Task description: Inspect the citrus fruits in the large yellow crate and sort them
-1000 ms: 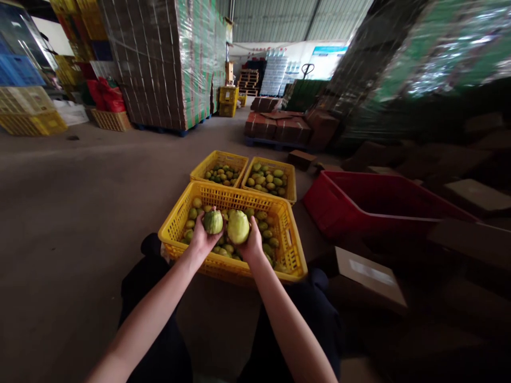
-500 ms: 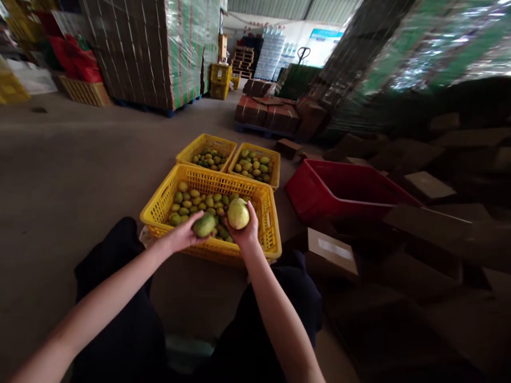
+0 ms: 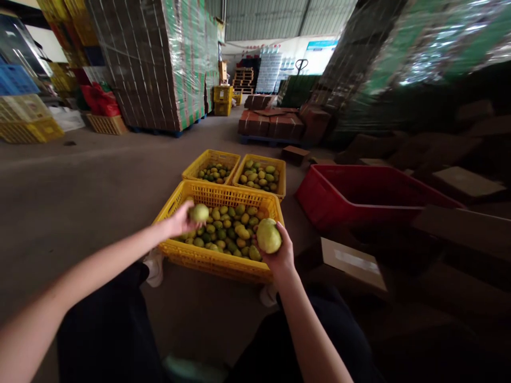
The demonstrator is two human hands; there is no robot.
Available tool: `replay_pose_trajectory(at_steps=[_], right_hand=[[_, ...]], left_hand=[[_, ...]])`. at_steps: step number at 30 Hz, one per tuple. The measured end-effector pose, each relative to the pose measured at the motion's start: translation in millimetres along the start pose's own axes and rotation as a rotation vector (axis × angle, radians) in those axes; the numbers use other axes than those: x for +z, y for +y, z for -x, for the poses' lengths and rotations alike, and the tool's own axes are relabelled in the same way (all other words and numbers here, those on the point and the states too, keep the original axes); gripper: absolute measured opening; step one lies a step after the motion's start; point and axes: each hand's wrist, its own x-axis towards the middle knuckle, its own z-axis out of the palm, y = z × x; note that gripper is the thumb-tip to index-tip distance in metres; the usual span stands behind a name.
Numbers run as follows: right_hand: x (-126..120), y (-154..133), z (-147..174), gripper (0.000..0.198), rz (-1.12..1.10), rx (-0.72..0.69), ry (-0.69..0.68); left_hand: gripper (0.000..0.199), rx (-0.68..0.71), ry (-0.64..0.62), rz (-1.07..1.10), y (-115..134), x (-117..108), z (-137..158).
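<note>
My left hand (image 3: 180, 219) holds a small oval yellow-green fruit (image 3: 199, 213) over the left side of the large yellow plastic crate (image 3: 217, 258). At the crate's front right corner, my right hand (image 3: 284, 255) is curled around a bigger, rounder pale green fruit (image 3: 269, 235). Several loose green and yellow fruits (image 3: 229, 226) lie in the crate below. They look like mangoes or lemons; the exact kind cannot be told. The fingers of both hands are partly hidden behind the fruits.
Behind stand two smaller yellow crates (image 3: 210, 153) (image 3: 284, 175) of similar fruit. A red plastic tub (image 3: 339, 205) is on the right, with cardboard boxes (image 3: 353, 263) around it. Wrapped pallet stacks (image 3: 136, 64) rise farther back. My legs flank the large crate.
My hands have moved apart: the left, with a fruit, leftward; the right, with the large fruit, right and down in view. The camera view has shifted, showing more on the left.
</note>
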Motion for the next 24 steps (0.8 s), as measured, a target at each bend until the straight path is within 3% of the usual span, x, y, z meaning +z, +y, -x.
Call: replay_pose_trajectory(at_steps=[3, 5, 8, 12, 15, 19, 22, 24], right_hand=[[-1.0, 8.3, -2.2, 0.014, 0.028, -0.001, 0.008], [-3.4, 19.3, -4.1, 0.013, 0.052, 0.007, 0.011], [-11.4, 46.5, -4.3, 0.016, 0.184, 0.086, -0.060], [-29.0, 98.6, 6.7, 0.008, 0.430, 0.265, -0.198], [-48.0, 140.1, 22.4, 0.007, 0.654, 0.420, -0.259], [-73.0, 175.7, 40.8, 0.019, 0.772, 0.642, -0.167], [-66.5, 165.0, 38.1, 0.016, 0.749, 0.738, -0.078], [-40.4, 133.3, 22.8, 0.013, 0.592, 0.564, -0.035]], left_hand=[[0.040, 0.020, 0.065, -0.124, 46.1, 10.2, -33.6], [0.038, -0.030, 0.098, -0.298, 52.7, 0.4, -42.6], [0.031, -0.265, -0.103, -0.600, 22.4, -40.4, -33.9], [0.032, -0.405, -0.129, -0.848, -36.4, -103.1, -0.4], [0.036, -0.387, -0.155, -0.848, -53.2, -121.7, 23.2], [0.046, -0.311, -0.198, -0.668, -57.4, -128.5, 40.5], [0.049, -0.311, -0.124, -0.538, -65.0, -142.9, 42.4], [0.046, -0.311, -0.057, -0.486, -69.3, -153.0, 39.8]])
